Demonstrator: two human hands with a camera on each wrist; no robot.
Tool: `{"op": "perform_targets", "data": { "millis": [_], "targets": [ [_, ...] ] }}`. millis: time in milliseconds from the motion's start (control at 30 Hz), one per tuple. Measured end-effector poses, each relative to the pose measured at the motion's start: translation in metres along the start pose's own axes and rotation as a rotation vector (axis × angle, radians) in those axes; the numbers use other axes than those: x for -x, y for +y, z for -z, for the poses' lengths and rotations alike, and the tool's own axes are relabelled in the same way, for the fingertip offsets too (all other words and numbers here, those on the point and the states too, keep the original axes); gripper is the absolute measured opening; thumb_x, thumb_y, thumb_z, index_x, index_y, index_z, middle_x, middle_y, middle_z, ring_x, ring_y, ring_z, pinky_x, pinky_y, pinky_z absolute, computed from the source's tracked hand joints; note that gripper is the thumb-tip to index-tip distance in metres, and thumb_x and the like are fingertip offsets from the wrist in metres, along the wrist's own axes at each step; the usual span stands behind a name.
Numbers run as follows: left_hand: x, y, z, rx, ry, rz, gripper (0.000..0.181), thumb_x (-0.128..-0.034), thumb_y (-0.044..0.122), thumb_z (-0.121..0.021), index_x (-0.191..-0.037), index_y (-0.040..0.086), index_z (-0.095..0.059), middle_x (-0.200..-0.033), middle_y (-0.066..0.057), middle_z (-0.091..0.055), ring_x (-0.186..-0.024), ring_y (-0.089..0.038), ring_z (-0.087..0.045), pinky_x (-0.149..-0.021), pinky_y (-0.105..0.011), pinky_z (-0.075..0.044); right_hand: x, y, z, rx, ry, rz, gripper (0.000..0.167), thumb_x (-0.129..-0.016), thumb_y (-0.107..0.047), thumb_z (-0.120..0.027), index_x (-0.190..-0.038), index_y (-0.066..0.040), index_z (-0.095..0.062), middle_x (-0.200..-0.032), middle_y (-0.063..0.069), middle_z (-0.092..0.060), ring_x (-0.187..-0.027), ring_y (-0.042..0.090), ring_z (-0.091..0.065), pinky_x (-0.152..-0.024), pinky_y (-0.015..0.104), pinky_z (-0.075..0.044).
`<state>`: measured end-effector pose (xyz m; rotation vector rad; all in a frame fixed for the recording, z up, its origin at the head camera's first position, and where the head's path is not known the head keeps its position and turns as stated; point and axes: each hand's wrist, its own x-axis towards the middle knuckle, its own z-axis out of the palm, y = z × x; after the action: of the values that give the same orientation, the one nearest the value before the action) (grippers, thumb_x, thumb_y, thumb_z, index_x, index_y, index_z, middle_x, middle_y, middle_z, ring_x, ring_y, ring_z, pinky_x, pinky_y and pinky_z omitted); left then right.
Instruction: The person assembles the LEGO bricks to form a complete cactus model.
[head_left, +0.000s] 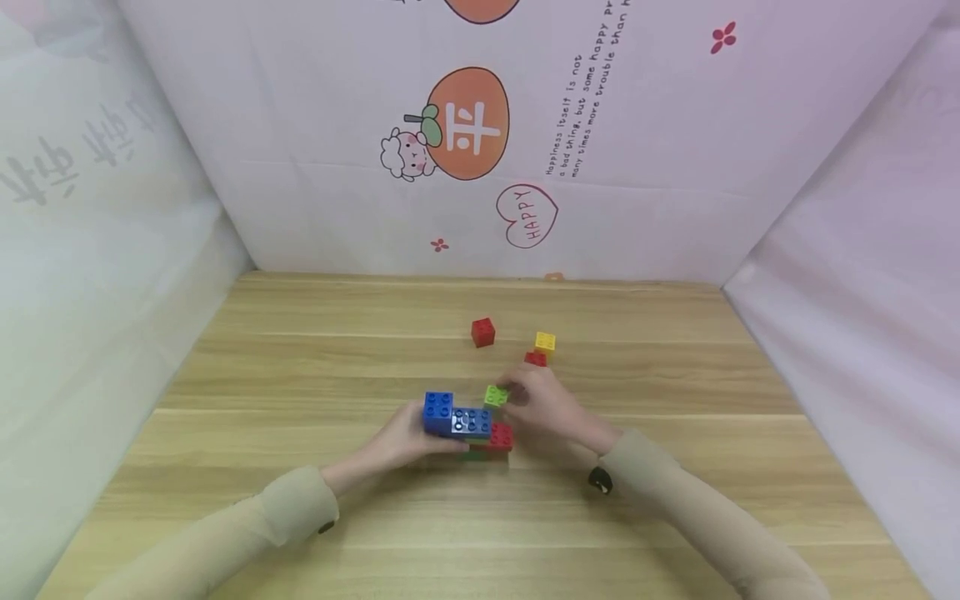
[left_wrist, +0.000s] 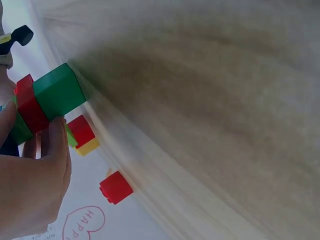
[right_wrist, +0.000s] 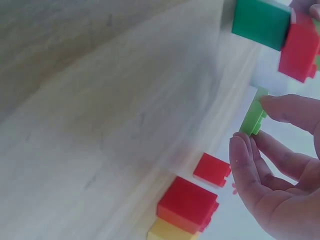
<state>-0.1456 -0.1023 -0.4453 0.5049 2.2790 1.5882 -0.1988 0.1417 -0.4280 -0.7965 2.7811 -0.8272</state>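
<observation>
My left hand grips a stack of building blocks from its left side. On top of that stack sits a blue block, over a longer dark blue block. Lower down are a red block and a green block at the bottom, with some light green between. Just right of the stack, my right hand pinches a thin light green block between thumb and fingers. The light green block is apart from the stack in the right wrist view.
A lone red block stands on the wooden table behind the hands. Beyond the right hand, another red block is close to a yellow block. White printed cloth walls in the back and both sides.
</observation>
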Motion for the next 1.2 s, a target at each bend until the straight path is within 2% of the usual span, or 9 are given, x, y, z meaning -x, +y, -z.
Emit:
{"op": "perform_targets", "data": {
  "millis": [233, 333, 500, 733, 967, 1200],
  "targets": [
    [-0.01, -0.003, 0.007, 0.04, -0.025, -0.04, 0.054, -0.0813, 0.017, -0.081, -0.129, 0.003, -0.06, -0.124, -0.015, -0.07, -0.115, -0.026, -0.068, -0.104, -0.038, -0.053, 0.008, -0.001, 0.011, 0.007, 0.044, 0.038, 0.03, -0.083, -0.008, -0.077, -0.112, -0.005, -0.07, -0.105, 0.009, -0.072, -0.092, 0.02, -0.069, -0.079, 0.029, -0.062],
    [-0.012, -0.003, 0.008, 0.05, -0.027, -0.029, 0.055, -0.0811, 0.017, -0.081, -0.129, 0.004, -0.059, -0.125, -0.015, -0.07, -0.116, -0.027, -0.068, -0.106, -0.041, -0.052, 0.011, -0.001, 0.014, 0.01, 0.059, 0.049, 0.03, -0.083, -0.008, -0.077, -0.112, -0.004, -0.071, -0.103, 0.009, -0.071, -0.09, 0.019, -0.069, -0.077, 0.027, -0.062],
    [-0.015, -0.002, 0.01, 0.017, -0.012, -0.005, 0.055, -0.0803, 0.019, -0.082, -0.128, 0.004, -0.061, -0.123, -0.015, -0.071, -0.115, -0.028, -0.068, -0.106, -0.045, -0.052, 0.014, 0.0, 0.019, 0.028, 0.076, 0.057, 0.032, -0.082, -0.007, -0.077, -0.113, -0.004, -0.071, -0.102, 0.009, -0.07, -0.09, 0.018, -0.069, -0.075, 0.024, -0.061],
    [-0.022, -0.001, 0.015, 0.025, -0.023, -0.025, 0.054, -0.0816, 0.017, -0.081, -0.129, 0.002, -0.059, -0.125, -0.017, -0.069, -0.117, -0.031, -0.067, -0.106, -0.046, -0.051, 0.021, -0.002, 0.029, 0.037, 0.057, 0.08, 0.031, -0.083, -0.007, -0.076, -0.113, -0.004, -0.071, -0.104, 0.01, -0.072, -0.09, 0.019, -0.07, -0.075, 0.026, -0.062],
    [-0.026, -0.003, 0.02, -0.02, 0.014, 0.017, 0.061, -0.0803, 0.019, -0.083, -0.133, 0.006, -0.056, -0.131, -0.016, -0.067, -0.121, -0.031, -0.065, -0.108, -0.048, -0.05, 0.027, -0.008, 0.033, 0.042, 0.041, 0.122, 0.03, -0.082, -0.007, -0.077, -0.111, -0.004, -0.072, -0.104, 0.01, -0.073, -0.087, 0.019, -0.07, -0.075, 0.028, -0.062],
    [-0.03, -0.004, 0.021, -0.036, -0.001, 0.019, 0.061, -0.0797, 0.019, -0.083, -0.133, 0.005, -0.057, -0.13, -0.016, -0.067, -0.121, -0.031, -0.064, -0.108, -0.048, -0.049, 0.029, -0.012, 0.034, 0.048, 0.019, 0.166, 0.031, -0.081, -0.004, -0.075, -0.112, -0.002, -0.071, -0.106, 0.012, -0.073, -0.086, 0.019, -0.07, -0.074, 0.027, -0.062]
  ]
}}
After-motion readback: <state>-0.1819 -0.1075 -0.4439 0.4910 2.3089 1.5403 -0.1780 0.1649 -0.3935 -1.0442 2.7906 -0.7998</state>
